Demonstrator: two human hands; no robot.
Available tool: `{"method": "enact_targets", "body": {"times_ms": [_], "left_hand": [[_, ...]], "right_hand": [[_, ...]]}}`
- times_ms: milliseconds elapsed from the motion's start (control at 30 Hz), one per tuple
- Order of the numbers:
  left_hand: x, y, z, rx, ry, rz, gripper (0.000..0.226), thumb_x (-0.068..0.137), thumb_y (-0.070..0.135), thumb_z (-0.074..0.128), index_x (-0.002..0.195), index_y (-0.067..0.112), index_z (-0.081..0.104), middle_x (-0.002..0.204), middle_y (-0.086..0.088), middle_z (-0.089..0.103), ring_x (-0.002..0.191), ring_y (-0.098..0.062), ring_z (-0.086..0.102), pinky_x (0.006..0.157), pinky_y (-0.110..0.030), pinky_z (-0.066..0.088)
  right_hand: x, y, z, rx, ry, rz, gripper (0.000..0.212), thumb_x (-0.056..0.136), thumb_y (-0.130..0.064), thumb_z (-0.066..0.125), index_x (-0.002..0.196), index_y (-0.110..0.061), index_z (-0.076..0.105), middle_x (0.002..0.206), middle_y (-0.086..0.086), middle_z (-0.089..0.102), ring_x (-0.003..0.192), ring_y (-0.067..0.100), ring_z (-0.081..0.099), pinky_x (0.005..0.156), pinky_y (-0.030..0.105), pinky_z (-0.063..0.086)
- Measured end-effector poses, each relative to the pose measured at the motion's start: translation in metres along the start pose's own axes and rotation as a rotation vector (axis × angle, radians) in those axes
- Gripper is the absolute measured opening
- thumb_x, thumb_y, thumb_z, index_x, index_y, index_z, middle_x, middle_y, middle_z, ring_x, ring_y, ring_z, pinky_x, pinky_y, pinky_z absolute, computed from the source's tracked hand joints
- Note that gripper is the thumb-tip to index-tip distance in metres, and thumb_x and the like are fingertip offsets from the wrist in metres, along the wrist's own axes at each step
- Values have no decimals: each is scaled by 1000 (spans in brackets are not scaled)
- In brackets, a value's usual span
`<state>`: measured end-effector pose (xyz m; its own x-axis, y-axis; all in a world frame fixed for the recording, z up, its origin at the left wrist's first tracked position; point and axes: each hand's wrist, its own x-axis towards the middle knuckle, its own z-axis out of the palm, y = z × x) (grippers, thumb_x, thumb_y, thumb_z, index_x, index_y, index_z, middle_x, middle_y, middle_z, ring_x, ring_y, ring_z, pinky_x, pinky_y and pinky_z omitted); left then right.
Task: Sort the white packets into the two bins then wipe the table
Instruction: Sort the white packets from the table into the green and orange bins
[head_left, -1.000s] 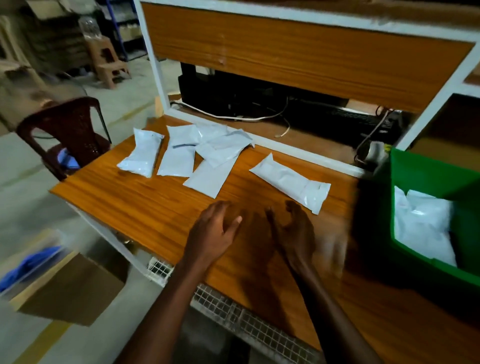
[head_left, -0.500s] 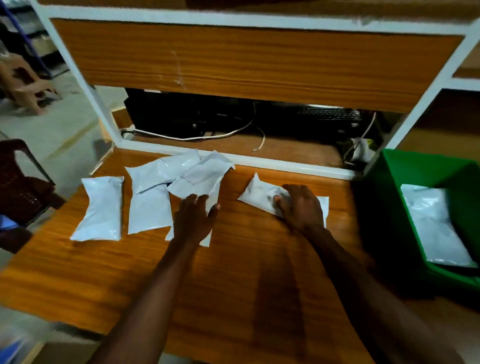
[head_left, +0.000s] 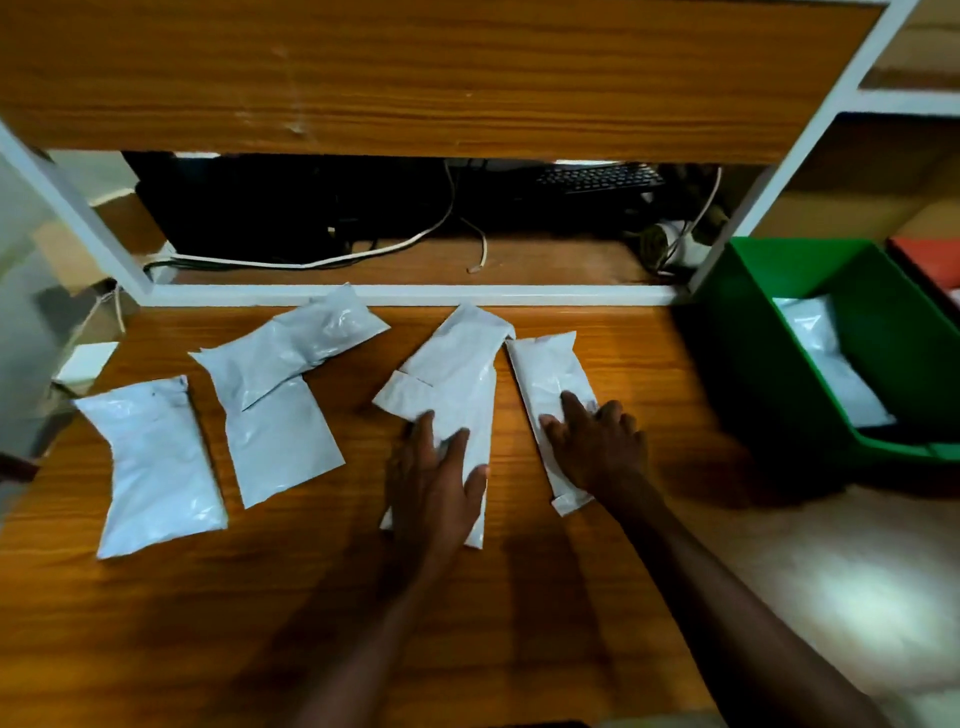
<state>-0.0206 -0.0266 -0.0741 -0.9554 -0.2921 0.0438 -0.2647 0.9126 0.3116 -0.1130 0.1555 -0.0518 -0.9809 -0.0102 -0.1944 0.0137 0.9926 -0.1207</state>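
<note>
Several white packets lie on the wooden table (head_left: 597, 597). My left hand (head_left: 434, 483) lies flat, fingers spread, on the near end of a middle packet (head_left: 457, 374) that overlaps another. My right hand (head_left: 597, 447) presses on a long narrow packet (head_left: 548, 371) just to its right, fingers loosely bent on top. Further left lie a plump packet (head_left: 150, 467), a flat packet (head_left: 283, 441) and a crumpled packet (head_left: 291, 348) overlapping it. The green bin (head_left: 753, 338) stands at the right with a white packet (head_left: 826, 364) inside. A red bin (head_left: 930, 260) peeks out behind it.
A white-framed shelf rail (head_left: 415, 294) runs along the table's far edge, with cables (head_left: 322, 262) and a keyboard (head_left: 597, 176) in the recess behind it. A wooden panel (head_left: 415, 78) hangs overhead. A small white box (head_left: 88, 361) sits off the table's left corner.
My left hand has slid the middle packets rightward, away from the left group. My right hand has turned the long packet so it lies lengthwise toward me. The view has shifted right.
</note>
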Motion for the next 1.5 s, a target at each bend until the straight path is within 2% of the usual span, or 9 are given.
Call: {"method": "enact_targets", "body": {"times_ms": [133,300,433,600,733,967,1100,1267,1500], "left_hand": [[0,-4,-4,32,-80,49,66,89,66,46,147,37,36,162,-4,6,145,-28,21,111,-47,35],[27,-9,-18,88,-217,-7,103,80,75,53,155,23,6,158,-13,-29,148,-38,13,109,-44,37],[30,-8,-20,43,-173,-25,109,79,79,47,156,22,-4,155,-13,-39,150,-39,8,111,-46,35],[-6,0,-10,49,-87,-96,84,90,70,36,157,26,12,161,-11,-24,148,-39,11,115,-51,27],[-34,3,5,94,-118,-82,79,90,71,32,157,33,13,162,-11,-20,149,-39,3,118,-55,18],[-27,8,-1,31,-121,-45,72,89,75,28,153,44,16,163,-7,-18,149,-39,5,116,-55,19],[-25,10,6,25,-134,19,66,91,69,34,151,47,21,165,-7,0,145,-38,12,110,-49,32],[-33,5,9,-134,-80,119,54,94,52,52,146,42,40,162,-3,24,140,-33,27,98,-43,44],[-56,13,12,-224,-65,268,39,90,45,54,128,40,62,154,0,40,134,-31,36,101,-48,38]], "right_hand": [[-32,-4,14,13,105,32,61,95,-71,32,147,-39,27,131,19,44,121,38,46,99,49,39],[-47,-2,23,50,169,60,64,94,-70,38,149,-38,30,130,19,46,118,37,48,95,47,41],[-52,2,20,70,146,62,64,95,-69,36,149,-36,29,130,18,45,118,36,47,96,44,40],[-63,7,18,101,108,73,66,95,-70,34,151,-36,25,133,19,42,121,36,45,95,43,41],[-76,9,20,146,79,56,67,94,-74,30,150,-39,24,137,18,38,125,37,41,90,46,45],[-87,12,25,123,59,45,72,92,-77,25,154,-43,12,155,19,21,138,44,30,101,57,44],[-88,13,38,137,164,27,67,94,-72,34,152,-38,25,146,20,37,125,37,49,86,44,54],[-94,29,38,357,197,19,54,95,-60,51,143,-35,47,129,12,53,103,28,65,77,30,52],[-122,48,31,504,232,15,50,96,-55,55,142,-34,53,123,9,59,107,28,61,84,35,55]]}}
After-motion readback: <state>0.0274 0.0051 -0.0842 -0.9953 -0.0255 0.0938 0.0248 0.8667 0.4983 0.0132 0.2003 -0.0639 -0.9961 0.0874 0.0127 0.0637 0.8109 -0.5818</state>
